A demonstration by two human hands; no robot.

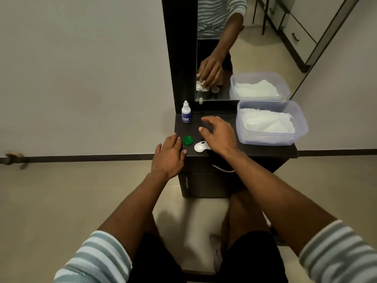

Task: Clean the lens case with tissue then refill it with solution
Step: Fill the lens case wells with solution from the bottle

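Note:
A white lens case [201,147] lies open near the front edge of a small dark table [265,149], partly under my right wrist. Its green cap [187,140] sits loose just to its left. A small solution bottle [186,112] with a white cap and blue label stands upright at the table's back left. My left hand [169,155] rests flat on the front left corner, fingers straight, close to the green cap. My right hand [217,132] hovers over the middle of the table with fingers spread and holds nothing. White tissue [267,122] fills a clear box.
The clear plastic box [302,129] takes up the table's right half. A mirror [244,58] in a dark frame stands behind the table and reflects the hand and box. Below the tabletop are a drawer and cabinet door with metal handles [223,170]. My knees are in front.

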